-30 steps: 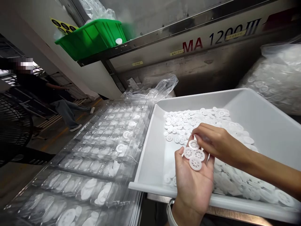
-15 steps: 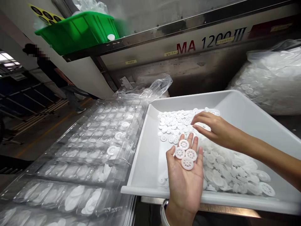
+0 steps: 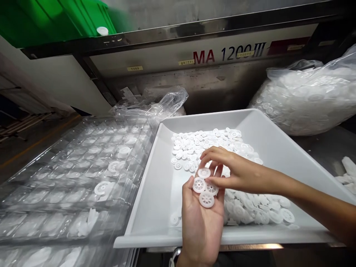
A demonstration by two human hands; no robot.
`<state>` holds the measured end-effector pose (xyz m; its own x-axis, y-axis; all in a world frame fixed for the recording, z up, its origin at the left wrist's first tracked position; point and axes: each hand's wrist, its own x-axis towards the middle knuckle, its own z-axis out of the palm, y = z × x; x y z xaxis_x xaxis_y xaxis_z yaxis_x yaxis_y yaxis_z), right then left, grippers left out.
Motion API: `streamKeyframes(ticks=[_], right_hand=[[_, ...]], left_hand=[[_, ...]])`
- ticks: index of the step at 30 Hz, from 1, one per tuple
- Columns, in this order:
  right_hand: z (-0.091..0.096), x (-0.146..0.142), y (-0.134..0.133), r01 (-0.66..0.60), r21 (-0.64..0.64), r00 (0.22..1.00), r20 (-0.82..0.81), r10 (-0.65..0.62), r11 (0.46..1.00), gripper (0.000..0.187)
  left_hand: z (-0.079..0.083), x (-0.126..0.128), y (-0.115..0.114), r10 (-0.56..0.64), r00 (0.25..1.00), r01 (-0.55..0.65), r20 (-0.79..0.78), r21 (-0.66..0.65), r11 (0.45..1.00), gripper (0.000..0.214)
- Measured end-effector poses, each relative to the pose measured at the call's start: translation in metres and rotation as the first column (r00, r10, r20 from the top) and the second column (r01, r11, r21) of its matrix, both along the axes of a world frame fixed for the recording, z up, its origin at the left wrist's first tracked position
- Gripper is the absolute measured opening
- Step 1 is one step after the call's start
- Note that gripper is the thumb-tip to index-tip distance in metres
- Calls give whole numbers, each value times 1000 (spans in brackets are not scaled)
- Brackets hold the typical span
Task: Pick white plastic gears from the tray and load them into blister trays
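Left hand under spoked plastic discs, smooth tray below

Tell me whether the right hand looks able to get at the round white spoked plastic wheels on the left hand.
Likely yes: the left hand lies palm up, and nothing stands between the right hand and the wheels.

Red "MA", dark "1200III" on pale machine panel, small yellow labels illegible
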<state>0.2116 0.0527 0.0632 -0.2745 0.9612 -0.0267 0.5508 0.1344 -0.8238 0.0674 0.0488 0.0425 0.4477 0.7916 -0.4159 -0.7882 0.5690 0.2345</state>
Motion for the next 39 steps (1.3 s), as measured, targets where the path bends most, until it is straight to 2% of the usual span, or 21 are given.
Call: streamKeyframes(ticks=[4, 11, 19, 28, 39], right_hand=[[0, 1, 4, 18, -65, 997, -71, -23, 998, 29], [2, -2, 5, 45, -119, 989, -135, -61, 992, 29], [9, 2, -2, 41, -187, 992, -107, -61, 982, 48], [8, -9, -6, 56, -19, 998, -6, -56, 998, 29], [6, -12, -6, 85, -47, 989, -118, -90, 995, 30]], left_hand=[[-1, -2, -1, -52, 997, 51, 63, 17, 999, 35], [-4, -2, -2, -73, 996, 74, 45, -8, 997, 40], [-6, -8, -2, -85, 987, 84, 139, 9, 996, 36], [-3, -7, 1, -46, 987, 57, 156, -68, 996, 40], [-2, -5, 0, -49, 992, 58, 119, -72, 996, 42]])
